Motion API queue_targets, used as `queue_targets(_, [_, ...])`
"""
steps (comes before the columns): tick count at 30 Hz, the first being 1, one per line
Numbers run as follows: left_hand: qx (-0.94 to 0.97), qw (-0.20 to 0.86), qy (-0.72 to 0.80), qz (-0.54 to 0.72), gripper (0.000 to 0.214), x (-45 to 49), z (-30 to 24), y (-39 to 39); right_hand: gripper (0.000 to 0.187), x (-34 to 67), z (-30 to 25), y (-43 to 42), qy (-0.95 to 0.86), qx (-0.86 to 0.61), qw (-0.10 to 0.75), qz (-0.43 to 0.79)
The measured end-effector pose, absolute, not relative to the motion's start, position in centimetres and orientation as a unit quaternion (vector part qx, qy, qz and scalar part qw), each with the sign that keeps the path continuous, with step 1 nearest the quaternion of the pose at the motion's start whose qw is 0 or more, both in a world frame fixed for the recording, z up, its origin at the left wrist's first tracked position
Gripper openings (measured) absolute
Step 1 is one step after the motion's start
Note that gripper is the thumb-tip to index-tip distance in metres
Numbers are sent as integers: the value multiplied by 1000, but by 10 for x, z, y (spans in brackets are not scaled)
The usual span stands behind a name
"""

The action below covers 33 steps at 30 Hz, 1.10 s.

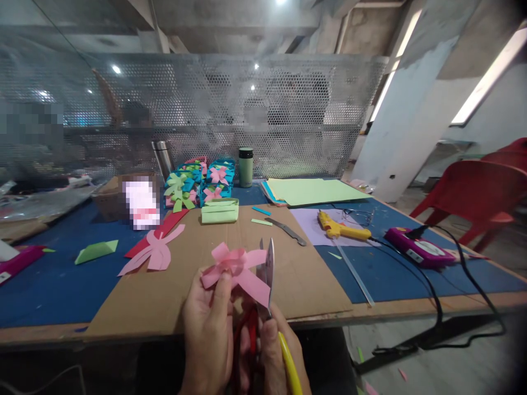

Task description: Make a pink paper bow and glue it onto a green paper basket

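Between thumb and fingers, my left hand [212, 323] pinches a pink paper bow [236, 266] with several loops and tails. My right hand [274, 345] grips a pair of scissors [270, 269] with yellow and red handles. The scissor blades point up and stand apart, with one tail of the bow between or against them. Both hands are over the front edge of a brown cardboard sheet [313, 285]. A second pink paper bow [154, 249] lies flat on the left, partly over a red paper strip [175, 219].
A folded green paper piece [220, 211], a grey blade [288, 230], a yellow glue gun [343, 227] and a purple power strip [420, 249] lie on the table. Decorated blue paper items [218, 178] stand behind, beside a green tumbler [246, 169]. Green sheets [317, 190] lie back right.
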<state>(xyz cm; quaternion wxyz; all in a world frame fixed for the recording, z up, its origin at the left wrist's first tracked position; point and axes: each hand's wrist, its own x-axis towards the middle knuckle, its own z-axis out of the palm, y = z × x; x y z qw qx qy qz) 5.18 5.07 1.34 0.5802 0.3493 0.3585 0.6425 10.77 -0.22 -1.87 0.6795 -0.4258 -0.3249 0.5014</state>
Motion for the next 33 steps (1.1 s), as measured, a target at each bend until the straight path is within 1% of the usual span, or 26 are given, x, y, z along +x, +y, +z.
queue_targets(8, [356, 578, 366, 637, 33, 55, 12, 47, 56, 108, -14, -3, -322, -407, 673, 527])
queue_targets(13, [330, 599, 351, 640, 27, 57, 13, 45, 60, 109, -19, -2, -305, -405, 671, 541])
queue_targets(17, [335, 585, 366, 641, 31, 59, 16, 43, 63, 108, -18, -3, -313, -410, 673, 530])
queue_targets(21, [347, 574, 373, 641, 32, 60, 17, 42, 72, 111, -15, -4, -334, -450, 646, 518])
queue_targets(24, [353, 568, 376, 641, 31, 61, 15, 40, 74, 113, -14, -4, -343, -462, 633, 518])
queue_targets(29, [365, 550, 367, 655, 28, 54, 13, 45, 66, 119, -16, -4, -326, -451, 650, 517])
queue_targets(33, [369, 503, 366, 690, 24, 44, 25, 61, 67, 129, -22, -10, -293, -421, 677, 528])
